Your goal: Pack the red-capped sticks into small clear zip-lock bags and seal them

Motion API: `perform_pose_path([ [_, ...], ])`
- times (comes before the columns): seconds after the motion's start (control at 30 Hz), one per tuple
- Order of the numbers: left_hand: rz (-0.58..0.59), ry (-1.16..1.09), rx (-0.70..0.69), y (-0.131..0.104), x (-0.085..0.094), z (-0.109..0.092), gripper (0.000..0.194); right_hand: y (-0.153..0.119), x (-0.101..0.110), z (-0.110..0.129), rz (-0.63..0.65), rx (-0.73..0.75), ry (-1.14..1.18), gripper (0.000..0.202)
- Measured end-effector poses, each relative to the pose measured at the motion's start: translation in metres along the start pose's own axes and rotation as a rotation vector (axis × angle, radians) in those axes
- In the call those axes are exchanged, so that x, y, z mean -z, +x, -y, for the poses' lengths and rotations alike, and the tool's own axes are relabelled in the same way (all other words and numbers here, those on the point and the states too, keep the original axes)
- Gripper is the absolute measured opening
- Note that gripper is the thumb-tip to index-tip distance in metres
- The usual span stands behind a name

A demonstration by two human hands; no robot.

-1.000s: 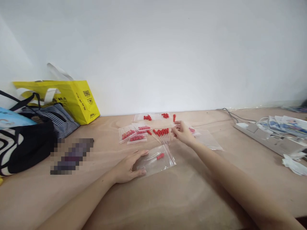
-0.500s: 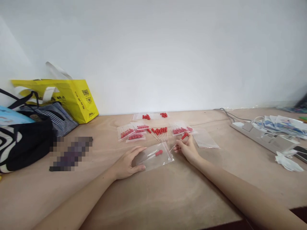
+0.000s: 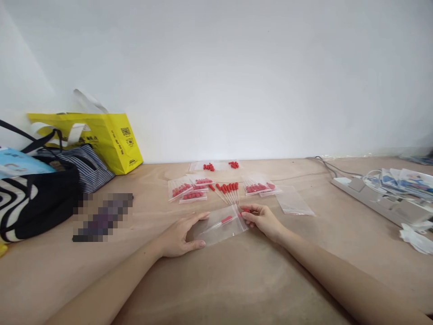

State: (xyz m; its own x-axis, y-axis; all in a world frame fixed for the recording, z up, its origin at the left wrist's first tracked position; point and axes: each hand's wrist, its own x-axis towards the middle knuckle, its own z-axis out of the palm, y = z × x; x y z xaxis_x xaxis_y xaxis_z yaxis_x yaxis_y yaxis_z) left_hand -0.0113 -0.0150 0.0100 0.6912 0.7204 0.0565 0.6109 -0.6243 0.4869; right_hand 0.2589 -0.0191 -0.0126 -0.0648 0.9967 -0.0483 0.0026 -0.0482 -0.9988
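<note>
Head view: the left hand (image 3: 177,237) lies flat, fingers spread, pinning the near-left end of a clear zip bag (image 3: 221,224) on the table (image 3: 237,289). The right hand (image 3: 263,220) pinches a red-capped dropper (image 3: 246,210) at the bag's right mouth, its long axis running left-right into the bag. A yellow bag (image 3: 111,137) far left bears a QR code; its text is unreadable.
</note>
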Motion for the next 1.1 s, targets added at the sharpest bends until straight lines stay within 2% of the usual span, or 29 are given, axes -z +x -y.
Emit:
perform_pose_path([
  [0.1, -0.001, 0.011, -0.008, 0.001, -0.001, 0.001, 0.061, -0.001, -0.001, -0.001, 0.008, 0.016, -0.109, 0.032],
  [0.3, 0.004, 0.03, -0.011, 0.001, 0.001, -0.002, 0.061, 0.002, -0.003, -0.003, 0.236, 0.084, -0.184, 0.024],
  [0.43, -0.007, 0.012, -0.014, 0.001, 0.0, -0.001, 0.061, 0.004, -0.006, -0.004, 0.274, 0.11, -0.198, 0.026],
  [0.6, 0.01, 0.012, -0.017, 0.001, 0.002, -0.002, 0.062, 0.012, -0.004, -0.008, 0.197, 0.089, -0.241, 0.021],
  [0.67, 0.023, 0.021, -0.012, 0.0, 0.004, -0.003, 0.062, 0.02, 0.003, -0.007, 0.113, 0.083, -0.301, 0.018],
  [0.8, 0.034, 0.026, -0.002, -0.001, 0.005, -0.003, 0.062, 0.043, 0.007, 0.006, -0.096, 0.266, -0.558, 0.009],
  [0.87, 0.038, 0.024, -0.002, -0.002, 0.005, -0.002, 0.062, 0.056, -0.005, 0.015, -0.097, 0.347, -0.717, 0.01],
  [0.93, 0.043, 0.027, 0.003, -0.002, 0.004, 0.0, 0.062, 0.069, -0.026, 0.024, -0.074, 0.371, -0.855, 0.014],
  [1.03, 0.05, 0.03, 0.009, -0.003, 0.002, 0.002, 0.062, 0.087, -0.06, 0.033, -0.073, 0.252, -1.066, 0.017],
  [1.1, 0.05, 0.026, 0.004, -0.003, 0.002, 0.003, 0.063, 0.096, -0.076, 0.035, -0.071, 0.16, -1.125, 0.02],
])
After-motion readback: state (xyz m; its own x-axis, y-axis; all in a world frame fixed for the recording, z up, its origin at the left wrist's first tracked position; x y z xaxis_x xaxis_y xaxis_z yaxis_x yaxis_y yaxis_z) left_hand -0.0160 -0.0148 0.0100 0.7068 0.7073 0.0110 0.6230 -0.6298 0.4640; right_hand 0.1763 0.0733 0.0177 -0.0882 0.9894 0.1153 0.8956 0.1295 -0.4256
